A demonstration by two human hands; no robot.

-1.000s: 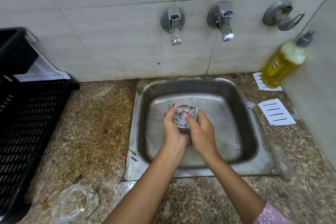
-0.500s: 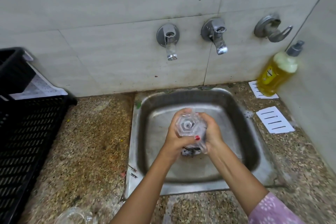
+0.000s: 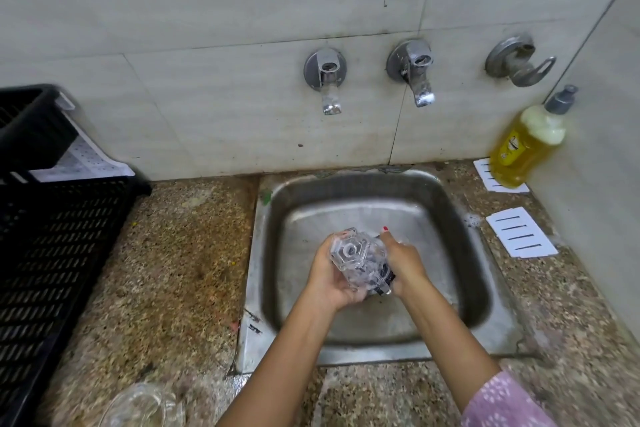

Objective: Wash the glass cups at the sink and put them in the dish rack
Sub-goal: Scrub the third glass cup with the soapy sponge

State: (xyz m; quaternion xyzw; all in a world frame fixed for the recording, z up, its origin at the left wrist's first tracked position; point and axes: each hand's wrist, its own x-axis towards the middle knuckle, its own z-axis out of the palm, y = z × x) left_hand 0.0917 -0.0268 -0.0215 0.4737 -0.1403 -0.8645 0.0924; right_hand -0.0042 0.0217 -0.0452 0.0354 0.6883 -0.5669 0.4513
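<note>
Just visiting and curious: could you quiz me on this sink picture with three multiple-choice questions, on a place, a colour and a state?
1. Where is the black dish rack? A) left of the sink B) right of it C) inside it
2. What colour is the liquid in the pump bottle? A) green B) blue C) yellow
3. The glass cup showing its base is: A) in the rack B) gripped by the left hand and right hand C) lying on the sink floor
Answers: 1 A, it fills the left edge; 2 C, yellow shows through; 3 B, both hands wrap it.
</note>
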